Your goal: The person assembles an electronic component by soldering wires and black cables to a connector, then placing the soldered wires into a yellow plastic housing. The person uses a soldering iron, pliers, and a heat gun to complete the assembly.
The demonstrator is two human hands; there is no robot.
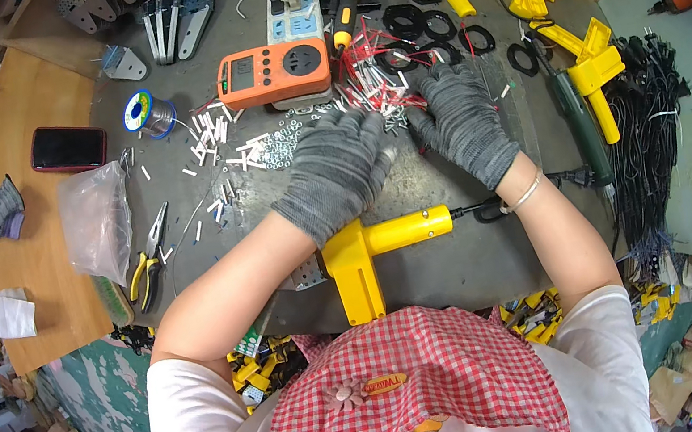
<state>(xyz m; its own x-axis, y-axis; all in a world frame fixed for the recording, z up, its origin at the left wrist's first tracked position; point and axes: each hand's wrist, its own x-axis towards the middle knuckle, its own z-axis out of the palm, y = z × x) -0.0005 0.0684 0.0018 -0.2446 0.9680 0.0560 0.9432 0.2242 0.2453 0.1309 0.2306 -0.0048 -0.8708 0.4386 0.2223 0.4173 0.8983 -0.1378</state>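
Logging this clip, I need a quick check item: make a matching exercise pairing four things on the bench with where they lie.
Things:
1. meter
2. pliers
3. phone
4. yellow housing

Places:
A. on the wooden board at far left
B. nearest the person, below both hands
C. by the clear bag, left of the left hand
D. behind the left hand, in front of the power strip

Pairs: 1-D, 2-C, 3-A, 4-B

Grey metal workbench (pixel 463 270), wooden side table (pixel 46 263), teal floor (pixel 102 390)
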